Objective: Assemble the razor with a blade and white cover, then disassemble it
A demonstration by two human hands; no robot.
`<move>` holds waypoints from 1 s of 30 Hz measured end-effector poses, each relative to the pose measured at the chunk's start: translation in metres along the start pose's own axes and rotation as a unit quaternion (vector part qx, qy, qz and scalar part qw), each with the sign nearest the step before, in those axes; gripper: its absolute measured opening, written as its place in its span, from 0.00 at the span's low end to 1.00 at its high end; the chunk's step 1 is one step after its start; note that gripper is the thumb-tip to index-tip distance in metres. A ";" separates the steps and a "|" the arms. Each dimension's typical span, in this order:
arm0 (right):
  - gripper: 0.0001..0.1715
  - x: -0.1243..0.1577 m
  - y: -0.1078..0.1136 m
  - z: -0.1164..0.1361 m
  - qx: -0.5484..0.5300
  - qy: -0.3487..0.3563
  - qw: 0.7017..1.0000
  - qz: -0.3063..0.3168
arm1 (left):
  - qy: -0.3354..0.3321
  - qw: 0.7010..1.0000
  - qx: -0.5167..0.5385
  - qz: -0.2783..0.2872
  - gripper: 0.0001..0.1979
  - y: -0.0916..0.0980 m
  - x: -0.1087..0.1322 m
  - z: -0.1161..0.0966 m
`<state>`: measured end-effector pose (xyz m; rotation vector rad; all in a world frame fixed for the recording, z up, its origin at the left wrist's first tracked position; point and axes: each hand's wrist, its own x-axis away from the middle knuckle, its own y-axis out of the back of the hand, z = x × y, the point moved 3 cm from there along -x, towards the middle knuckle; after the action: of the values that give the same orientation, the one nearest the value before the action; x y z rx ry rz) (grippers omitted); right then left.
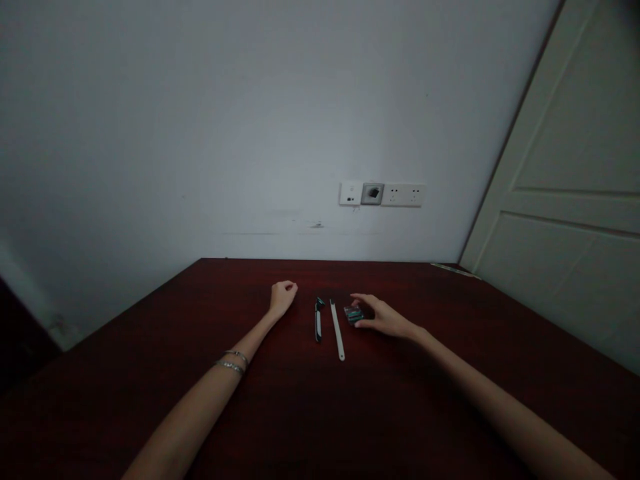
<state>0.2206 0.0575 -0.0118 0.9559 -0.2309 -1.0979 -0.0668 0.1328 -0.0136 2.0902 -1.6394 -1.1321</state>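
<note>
Head view, the only one. Clock face centred on the slim white stick [339, 333], with 12 toward the wall [260, 120]. Dim light; dark red table [300, 413].

Step in hand, as judged: a small packet [354, 315] is being handled, at between 1 and 2 o'clock, just beside the stick. Whether it is being picked up or set down cannot be told from one moment. Were it to be lifted, a firmer pinch across its edges would be called for.

Right hand [379, 315], toward 2–3 o'clock: half open, thumb and fingers spread around the packet's near and far edges. Contact appears to be made by the thumb; whether a firm grip is held cannot be told.

Left hand [283, 298], at 10 o'clock: loosely curled, held well apart from the packet. Nothing is seen in it, though the palm is hidden. Two bracelets [233, 367] are worn on that arm.

Containers: only the packet is noted. It looks clear-sided, with dark greenish pieces inside; their number and kind are too small to be made out.

Razor [318, 323] noted at 9 o'clock, head toward 12, touched by neither hand.
</note>
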 end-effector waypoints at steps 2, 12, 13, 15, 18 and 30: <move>0.42 0.000 -0.005 0.002 0.004 -0.003 1.000 0.005 | -0.007 1.000 0.001 0.003 0.15 0.000 0.001 -0.001; 0.43 0.004 -0.008 -0.002 0.021 -0.009 0.999 0.034 | 0.017 0.998 0.038 0.040 0.14 -0.005 -0.002 0.006; 0.42 0.004 -0.008 -0.002 0.022 -0.007 0.999 0.036 | 0.020 0.998 0.040 0.044 0.14 -0.005 -0.002 0.007; 0.42 0.003 -0.007 -0.002 0.025 0.002 0.999 0.037 | 0.025 0.997 0.047 0.052 0.14 -0.006 -0.002 0.009; 0.41 0.003 -0.007 -0.002 0.031 0.018 0.999 0.034 | 0.030 0.996 0.056 0.064 0.14 -0.007 -0.002 0.011; 0.42 0.000 -0.009 -0.012 0.053 0.047 0.997 0.023 | 0.039 0.992 0.064 0.101 0.13 -0.012 -0.006 0.017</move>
<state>0.2222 0.0627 -0.0258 1.0886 -0.2342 -1.0028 -0.0702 0.1468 -0.0296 1.9614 -1.8804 -0.8919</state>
